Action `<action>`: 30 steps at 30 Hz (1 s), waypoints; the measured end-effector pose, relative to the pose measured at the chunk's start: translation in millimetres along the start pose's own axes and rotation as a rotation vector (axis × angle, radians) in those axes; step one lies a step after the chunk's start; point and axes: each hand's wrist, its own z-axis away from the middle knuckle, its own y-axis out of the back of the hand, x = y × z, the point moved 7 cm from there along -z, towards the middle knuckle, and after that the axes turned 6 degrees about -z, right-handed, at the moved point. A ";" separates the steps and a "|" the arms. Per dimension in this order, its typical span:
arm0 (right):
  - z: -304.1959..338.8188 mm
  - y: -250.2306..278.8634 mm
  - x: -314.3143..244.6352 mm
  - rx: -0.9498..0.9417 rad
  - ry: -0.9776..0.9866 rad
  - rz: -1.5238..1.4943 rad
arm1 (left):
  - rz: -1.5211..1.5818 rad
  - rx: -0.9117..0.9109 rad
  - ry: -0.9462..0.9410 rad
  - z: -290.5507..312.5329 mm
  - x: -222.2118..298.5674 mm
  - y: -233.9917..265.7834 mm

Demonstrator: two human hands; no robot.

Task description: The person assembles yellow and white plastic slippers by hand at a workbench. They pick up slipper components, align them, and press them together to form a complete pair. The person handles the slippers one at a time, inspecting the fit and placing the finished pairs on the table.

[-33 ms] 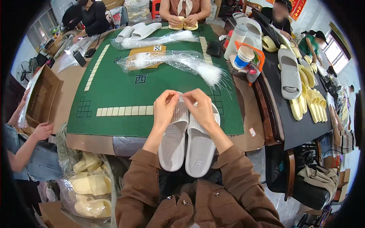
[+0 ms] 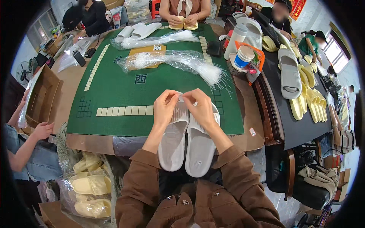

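A pair of grey slippers (image 2: 172,146) lies side by side at the table's near edge, toes on the green mat and heels toward me. Over the toe end of the left slipper, my left hand (image 2: 166,106) is closed in a pinch. Facing it at nearly the same spot, my right hand (image 2: 199,106) pinches too, above the strap of the right slipper. The fingertips almost meet. Whatever they hold is too small to make out. Ahead on the mat lies a clear bag of thin white plastic strands (image 2: 205,68), with a second bag (image 2: 167,38) behind it.
The green mat (image 2: 121,91) covers the table. White slippers (image 2: 144,30) lie at its far side. A white bottle (image 2: 236,38) and a tub (image 2: 244,57) stand right, beside grey and yellow slippers. Left, another person's hand (image 2: 42,130) is by a cardboard box (image 2: 43,95); bagged yellow slippers (image 2: 91,185) sit below.
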 end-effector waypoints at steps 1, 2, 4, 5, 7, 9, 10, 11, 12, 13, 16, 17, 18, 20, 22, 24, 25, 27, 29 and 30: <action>0.0 0.7 0.4 0.006 0.009 0.000 | -0.005 -0.015 0.020 -0.1 0.0 -1.0; -0.5 1.3 1.1 0.013 0.019 0.000 | -0.011 -0.029 0.040 0.0 -0.1 -1.9; -1.0 1.9 2.1 0.018 0.028 -0.002 | -0.028 -0.055 0.054 -0.6 -1.1 -3.3; -0.9 2.0 2.9 0.018 0.026 -0.003 | -0.039 -0.067 0.050 -1.5 -1.8 -4.3; -0.3 -0.7 2.3 0.010 0.027 -0.008 | -0.029 -0.074 0.057 -1.1 -3.9 -2.2; 0.3 -1.5 1.1 0.003 0.033 -0.009 | 0.018 -0.075 0.074 -0.7 -4.7 -1.0; 0.3 -0.8 1.5 -0.005 0.022 0.003 | 0.014 -0.077 0.058 -0.7 -2.5 -2.1; 0.1 -0.1 1.9 -0.014 0.011 0.014 | 0.010 -0.079 0.042 -0.7 -0.3 -3.0; 0.3 -0.6 2.9 -0.023 0.001 0.022 | 0.003 -0.080 0.026 -0.4 1.3 -3.0; 0.4 -0.2 2.7 -0.014 0.007 0.018 | 0.018 -0.082 0.033 -0.3 0.6 -3.2; 0.9 0.1 3.6 0.015 0.025 0.008 | 0.037 -0.091 0.050 -1.2 -1.8 -4.4; 0.8 0.3 4.2 0.025 0.031 0.006 | 0.024 -0.095 0.053 -1.6 -2.5 -4.3; 0.7 0.2 3.1 0.034 0.036 0.003 | 0.011 -0.098 0.056 -1.6 -2.9 -3.8; 1.4 -0.8 2.0 0.021 0.026 0.010 | 0.011 -0.088 0.062 -0.4 -3.6 -2.2; 1.4 -0.3 1.5 0.017 0.021 0.015 | -0.001 -0.085 0.063 -0.4 -3.5 -2.1; 0.9 0.2 1.0 0.020 0.019 0.014 | -0.027 -0.085 0.063 -0.9 -4.2 -2.5; 0.8 0.0 0.9 0.012 0.011 0.018 | -0.009 -0.084 0.060 -0.9 -4.1 -2.7; 0.9 -0.8 1.2 -0.005 -0.006 0.025 | 0.028 -0.081 0.055 -0.8 -4.2 -2.8; 1.0 -0.6 0.1 0.007 0.011 0.018 | 0.036 -0.080 0.051 -0.7 -4.7 -2.9; 0.8 0.1 -1.3 0.013 0.019 0.016 | 0.041 -0.080 0.050 -0.5 -4.0 -3.5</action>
